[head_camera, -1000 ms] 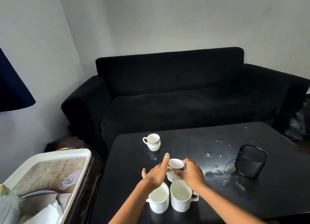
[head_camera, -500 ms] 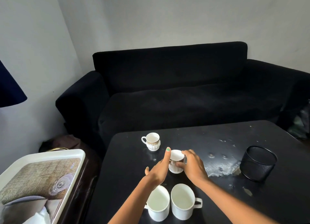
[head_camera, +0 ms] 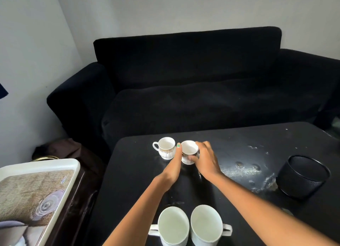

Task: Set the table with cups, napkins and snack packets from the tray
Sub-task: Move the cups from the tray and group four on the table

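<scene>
Two small white teacups with gold bands stand side by side at the far left of the black table (head_camera: 239,140). The left teacup (head_camera: 165,147) stands free, handle to the left. My right hand (head_camera: 205,160) wraps around the right teacup (head_camera: 189,151), and my left hand (head_camera: 173,167) presses flat against that cup's left side, between the two cups. Two larger plain white mugs stand at the near edge: the left mug (head_camera: 173,225) and the right mug (head_camera: 206,223). The white tray (head_camera: 60,167) with a woven-pattern base sits at lower left.
A black mesh cup-shaped holder (head_camera: 301,179) stands on the right of the table, beside scuffed, flaking patches of tabletop. A black sofa (head_camera: 193,83) fills the space behind the table. White cloth or paper lies at the tray's near end.
Both hands have carried the gold-banded teacup away from the two mugs, toward the far side, until it stands right beside the other teacup. The camera has tipped downward.
</scene>
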`<action>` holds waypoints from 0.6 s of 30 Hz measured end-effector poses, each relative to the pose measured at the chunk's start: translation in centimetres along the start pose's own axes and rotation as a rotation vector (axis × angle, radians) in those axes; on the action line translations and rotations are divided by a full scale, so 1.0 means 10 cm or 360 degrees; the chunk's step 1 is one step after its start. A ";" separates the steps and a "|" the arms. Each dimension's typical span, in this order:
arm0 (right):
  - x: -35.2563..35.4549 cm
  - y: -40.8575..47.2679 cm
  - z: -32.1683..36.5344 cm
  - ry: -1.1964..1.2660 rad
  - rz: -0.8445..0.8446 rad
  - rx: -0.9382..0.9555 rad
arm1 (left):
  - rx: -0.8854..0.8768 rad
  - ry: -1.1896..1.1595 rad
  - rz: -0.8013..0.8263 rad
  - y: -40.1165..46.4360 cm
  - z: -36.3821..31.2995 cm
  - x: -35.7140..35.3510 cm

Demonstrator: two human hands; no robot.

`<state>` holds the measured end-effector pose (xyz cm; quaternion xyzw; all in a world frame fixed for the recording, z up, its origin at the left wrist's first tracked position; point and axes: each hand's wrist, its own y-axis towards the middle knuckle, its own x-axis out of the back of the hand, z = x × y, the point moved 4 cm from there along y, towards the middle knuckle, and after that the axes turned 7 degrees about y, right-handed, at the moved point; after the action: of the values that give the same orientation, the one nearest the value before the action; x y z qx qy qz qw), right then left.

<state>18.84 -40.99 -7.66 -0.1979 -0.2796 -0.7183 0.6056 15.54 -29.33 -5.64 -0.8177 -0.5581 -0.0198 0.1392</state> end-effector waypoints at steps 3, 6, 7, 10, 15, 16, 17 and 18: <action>-0.05 0.09 -0.01 0.0039 0.0003 0.0007 | -0.0011 0.0003 -0.0050 0.11 0.05 0.06; -0.08 0.13 -0.04 0.0032 0.0019 0.0022 | 0.0000 0.0029 -0.0029 0.16 0.14 0.11; -0.09 0.14 -0.06 0.0011 0.0020 0.0040 | 0.0021 0.0032 -0.0027 0.16 0.18 0.12; -0.10 0.11 -0.13 -0.0052 -0.0007 0.0079 | 0.0177 0.0092 -0.0177 0.14 0.38 0.23; -0.18 0.03 -0.32 0.0364 -0.0130 -0.0203 | 0.0356 0.0737 -0.0830 0.05 0.69 0.60; -0.21 0.02 -0.36 0.0434 -0.0138 -0.0251 | 0.0351 0.0884 -0.0940 0.01 0.75 0.67; -0.24 0.02 -0.40 0.0499 -0.0138 -0.0271 | 0.0327 0.0985 -0.1014 -0.01 0.81 0.73; -0.27 0.02 -0.43 0.0554 -0.0143 -0.0266 | 0.0306 0.1035 -0.1056 -0.02 0.87 0.78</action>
<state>19.76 -41.76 -12.61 -0.1076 -0.1188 -0.7887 0.5935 17.24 -19.99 -12.45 -0.5299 -0.7160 -0.2666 0.3680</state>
